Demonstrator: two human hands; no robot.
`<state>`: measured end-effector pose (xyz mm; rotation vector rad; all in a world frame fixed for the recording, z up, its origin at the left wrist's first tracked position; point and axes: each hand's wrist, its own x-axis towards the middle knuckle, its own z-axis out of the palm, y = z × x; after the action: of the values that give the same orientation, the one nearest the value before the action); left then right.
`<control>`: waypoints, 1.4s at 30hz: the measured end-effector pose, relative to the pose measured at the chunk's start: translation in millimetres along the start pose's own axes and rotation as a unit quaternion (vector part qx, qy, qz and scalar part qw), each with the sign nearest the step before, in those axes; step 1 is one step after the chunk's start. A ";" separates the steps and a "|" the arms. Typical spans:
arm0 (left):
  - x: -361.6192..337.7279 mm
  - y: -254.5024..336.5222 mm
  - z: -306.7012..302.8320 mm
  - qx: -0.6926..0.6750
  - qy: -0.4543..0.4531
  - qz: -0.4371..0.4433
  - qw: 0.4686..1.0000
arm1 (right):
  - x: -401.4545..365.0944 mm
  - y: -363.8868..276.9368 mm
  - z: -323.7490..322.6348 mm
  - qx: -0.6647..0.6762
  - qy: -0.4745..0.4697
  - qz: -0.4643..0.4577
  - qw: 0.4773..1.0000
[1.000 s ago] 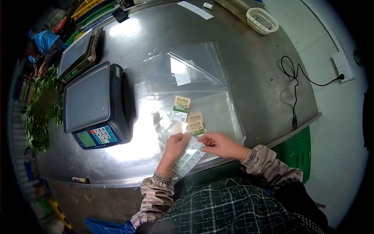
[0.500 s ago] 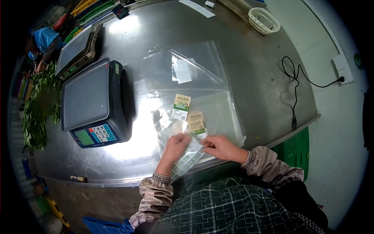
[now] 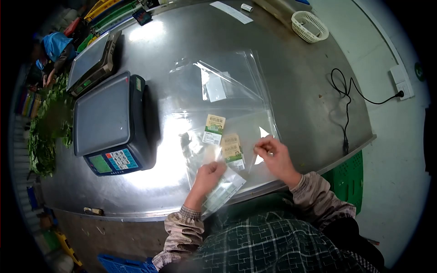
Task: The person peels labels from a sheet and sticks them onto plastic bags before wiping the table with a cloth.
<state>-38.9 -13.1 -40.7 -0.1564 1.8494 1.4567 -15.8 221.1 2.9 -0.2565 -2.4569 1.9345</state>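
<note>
My left hand (image 3: 209, 178) is closed, thumb and fingers pinching a glossy label sheet (image 3: 228, 187) with pale green printing, near the table's front edge. To its right, my right hand (image 3: 274, 157) is raised over the clear plastic bags (image 3: 246, 119) with its fingertips pinched together. A thin, see-through strip (image 3: 252, 163) hangs below those fingertips. Two printed cards with a tan top and green band, one card (image 3: 213, 129) and a stacked card (image 3: 232, 151), lie on the bags just beyond my hands. Farther up, a white slip (image 3: 215, 88) shows among the bags.
A digital scale (image 3: 102, 116) stands left of the bags, with a second scale (image 3: 93, 63) behind it. Leafy greens (image 3: 48, 120) and another person in blue (image 3: 57, 48) are at far left. A white basket (image 3: 309, 27) and a black power cord (image 3: 348, 109) lie right.
My right hand has moved right and up, away from the label sheet, with a thin clear strip at its fingertips. My left hand still holds the sheet, now turned a little.
</note>
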 end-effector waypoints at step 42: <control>-0.5 -13.8 4.5 0.203 0.008 0.239 0.950 | 39.2 16.6 18.6 -0.019 -0.082 0.191 0.978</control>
<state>-29.1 -14.0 -51.5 0.5157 2.2587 1.3334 -54.3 212.0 -21.4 -0.6376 -2.7176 2.1240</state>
